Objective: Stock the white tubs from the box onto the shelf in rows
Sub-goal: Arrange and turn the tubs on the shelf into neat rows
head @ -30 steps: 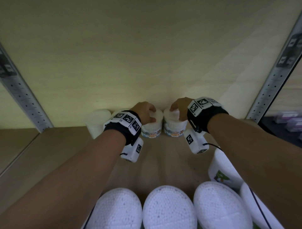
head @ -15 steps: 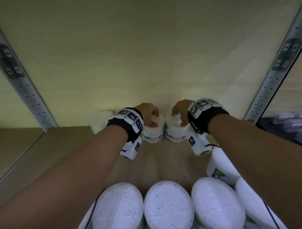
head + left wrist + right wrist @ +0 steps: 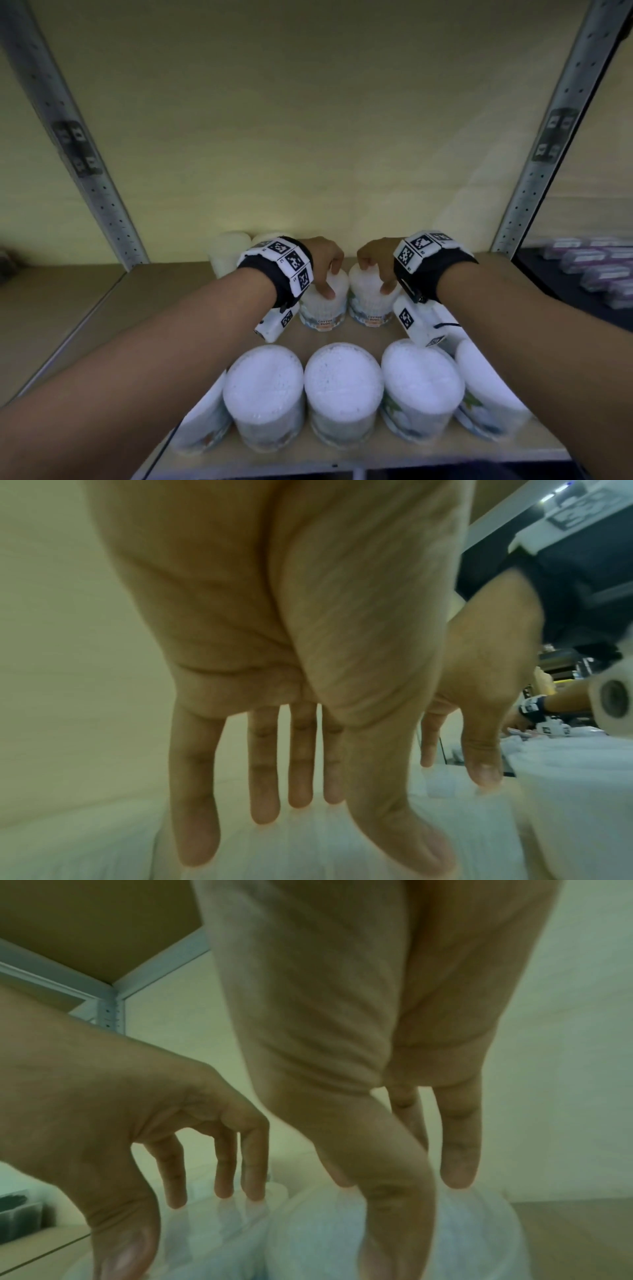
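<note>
The white tubs are short round clear-walled pots packed with cotton buds, so the tops look white and grainy, and a coloured label band runs round the base (the print on the two far ones reads as cotton buds). All of them stand upright on the wooden shelf (image 3: 85,308). At the back left stand two pale tubs (image 3: 228,251), partly hidden behind the left wrist. Just right of them the left tub (image 3: 323,305) and the right tub (image 3: 371,301) stand side by side, almost touching, in the middle of the shelf. Nearer the shelf's front edge a row of tubs (image 3: 342,394) runs left to right, close together, with the outer ones partly covered by the forearms. The left hand (image 3: 322,263) reaches in from above with its fingers pointing down and lightly curled round the rim of the left tub, thumb on the near side and fingertips (image 3: 263,813) on the far side, so it holds that tub from the top. The right hand (image 3: 376,263) mirrors it on the right tub, thumb on the near edge and fingertips (image 3: 457,1177) down over the far edge, gripping it the same way. Further right, beyond the metal upright (image 3: 548,137), small purple packs (image 3: 582,263) lie on a dark surface.
</note>
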